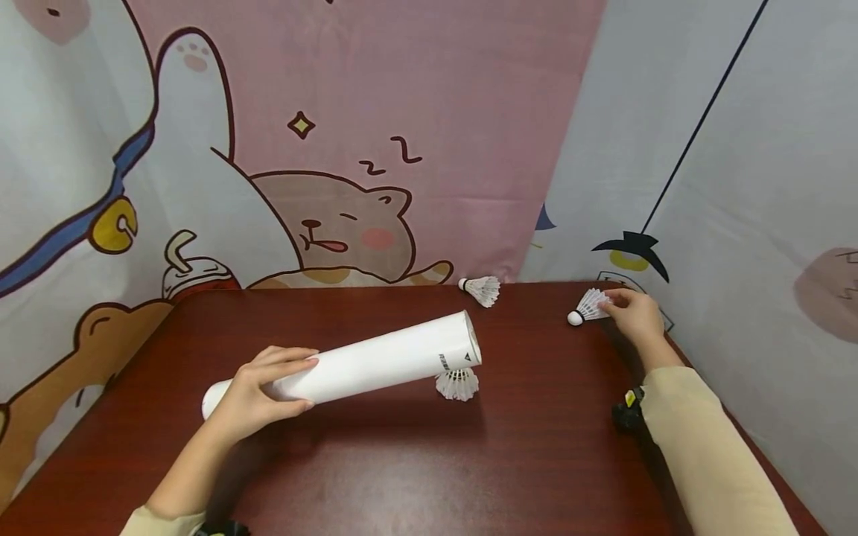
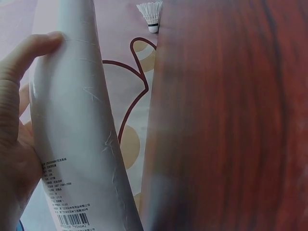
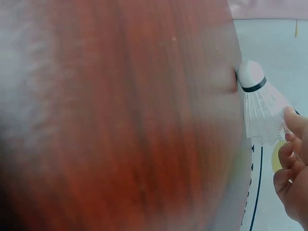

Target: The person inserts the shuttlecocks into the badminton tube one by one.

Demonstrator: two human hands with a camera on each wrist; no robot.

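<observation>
My left hand (image 1: 258, 391) grips a long white shuttlecock tube (image 1: 375, 362) near its left part, holding it tilted with the right end higher. Printed text and a barcode show on the tube (image 2: 82, 120) in the left wrist view. At the far right of the table, my right hand (image 1: 633, 316) pinches the feather skirt of a white shuttlecock (image 1: 590, 306). In the right wrist view this shuttlecock (image 3: 251, 77) has a white cork with a black band, and thumb and fingers (image 3: 294, 120) meet at its skirt rim.
Another shuttlecock (image 1: 458, 384) lies below the tube's right end, its upper part hidden by the tube. A third shuttlecock (image 1: 481, 290) lies at the table's back edge. The reddish-brown table (image 1: 536, 447) meets cartoon-printed cloth (image 1: 469, 149) behind and on both sides.
</observation>
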